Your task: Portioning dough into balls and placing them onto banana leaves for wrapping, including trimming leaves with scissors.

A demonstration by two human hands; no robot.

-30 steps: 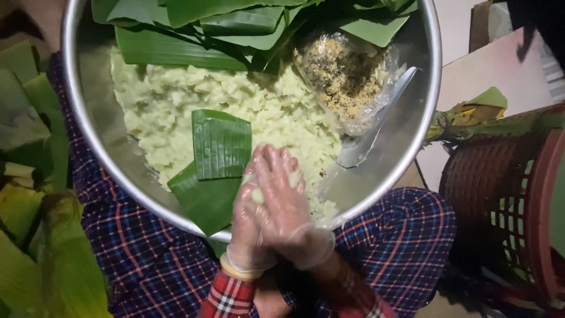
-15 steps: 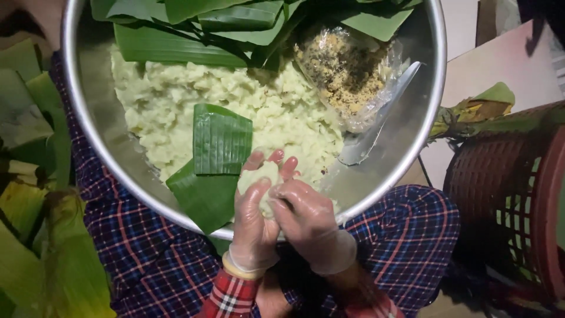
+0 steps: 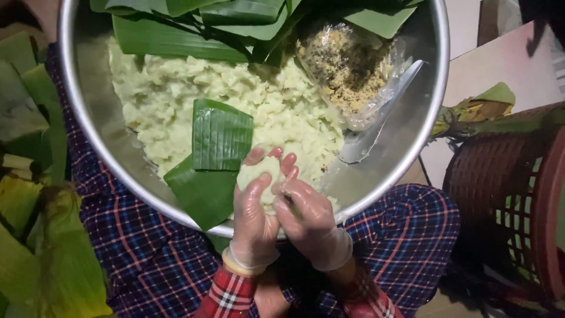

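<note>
My left hand (image 3: 254, 219) in a clear glove cups a flattened lump of pale green dough (image 3: 259, 174) over the near rim of a large steel bowl (image 3: 406, 159). My right hand (image 3: 307, 215), also gloved, presses its fingers against the lump's right side. The bowl rests on my lap and holds a mass of the same pale dough (image 3: 176, 100). A folded banana leaf piece (image 3: 221, 135) lies on the dough just left of my hands, over another leaf (image 3: 203, 194).
Several banana leaves (image 3: 194, 26) line the bowl's far side. A clear bag of brown crumbly filling (image 3: 353, 73) and a metal spoon (image 3: 382, 121) sit at the right inside. More leaves (image 3: 29, 235) pile at my left. A brown plastic basket (image 3: 512, 194) stands at the right.
My hands were pressed flat together a second ago. They have parted, and the dough lump now shows in my left palm with my right fingers at its side.
</note>
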